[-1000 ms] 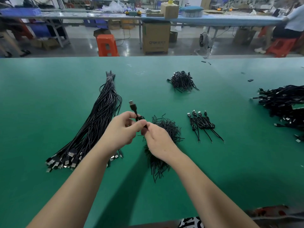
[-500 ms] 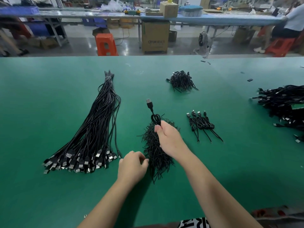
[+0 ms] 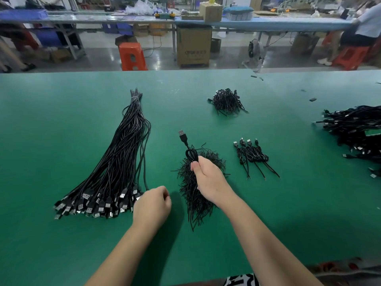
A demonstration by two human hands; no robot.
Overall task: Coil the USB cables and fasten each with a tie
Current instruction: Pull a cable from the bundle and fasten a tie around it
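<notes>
On green bench mat [image 3: 61, 120], long bundle of loose black USB cables [image 3: 115, 162] lay fanned, plugs toward operator for easy picking. R hand [image 3: 208, 180] pinched coiled black cable [image 3: 190, 154] above heap of black wire ties [image 3: 198, 193], prob. awaiting tie. L hand [image 3: 152, 205] loosely curled by plugs; contents, cannot tell.

Black coiled USB cable [image 3: 190, 152], plug up, above ties [image 3: 195, 195].
</notes>
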